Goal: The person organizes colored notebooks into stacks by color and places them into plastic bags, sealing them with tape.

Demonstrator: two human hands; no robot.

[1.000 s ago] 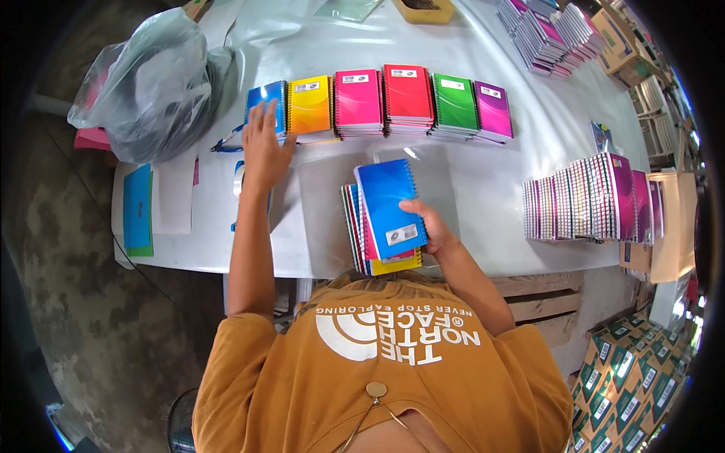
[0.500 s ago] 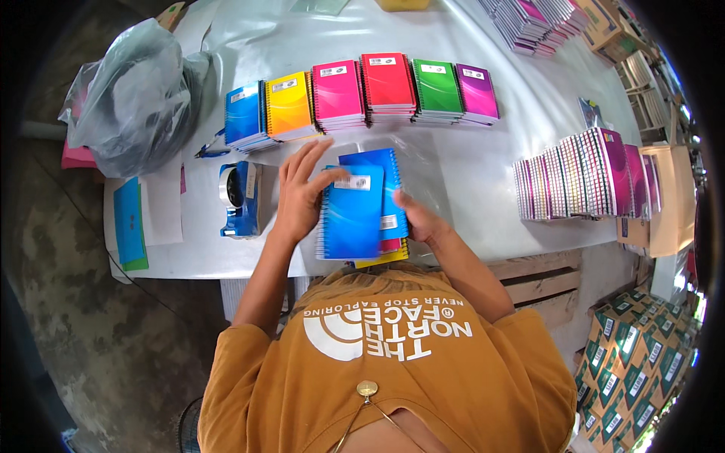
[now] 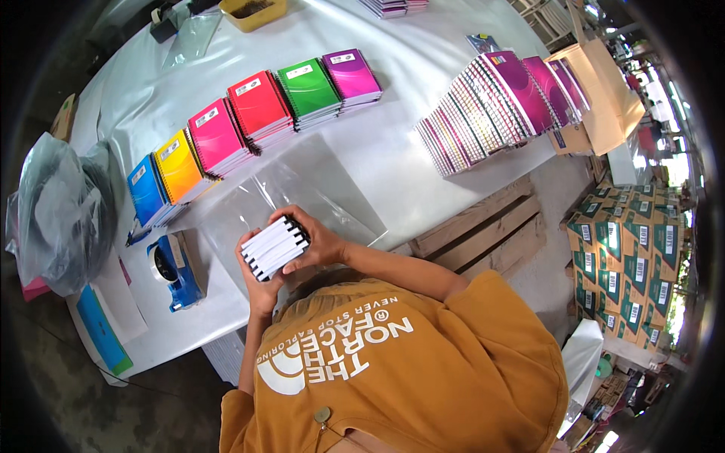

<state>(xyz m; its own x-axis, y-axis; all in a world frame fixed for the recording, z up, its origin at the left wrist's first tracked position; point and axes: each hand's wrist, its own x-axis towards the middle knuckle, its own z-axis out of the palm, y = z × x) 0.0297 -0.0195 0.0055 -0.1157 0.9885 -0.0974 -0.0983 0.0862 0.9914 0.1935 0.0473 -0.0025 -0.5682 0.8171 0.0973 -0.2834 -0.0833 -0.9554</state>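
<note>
A small stack of spiral notebooks stands on edge near the table's front edge, its white page ends and dark bindings facing up. My left hand is closed around its left side, and my right hand grips the right side. Their covers are mostly hidden by my fingers. Just beyond my hands lies a clear plastic sheet or bag. Farther off runs a row of notebook piles: blue, yellow, pink, red, green and purple.
A blue tape dispenser sits to the left, near a large grey plastic bag. More purple notebooks line the right side, beside an open cardboard box. At the back is a yellow tray. Patterned cartons stand beyond a wooden pallet.
The blue notebooks, fanned out before, are now gathered into an upright stack between both hands. My left hand has come down to its side. The whole view has turned and shifted right.
</note>
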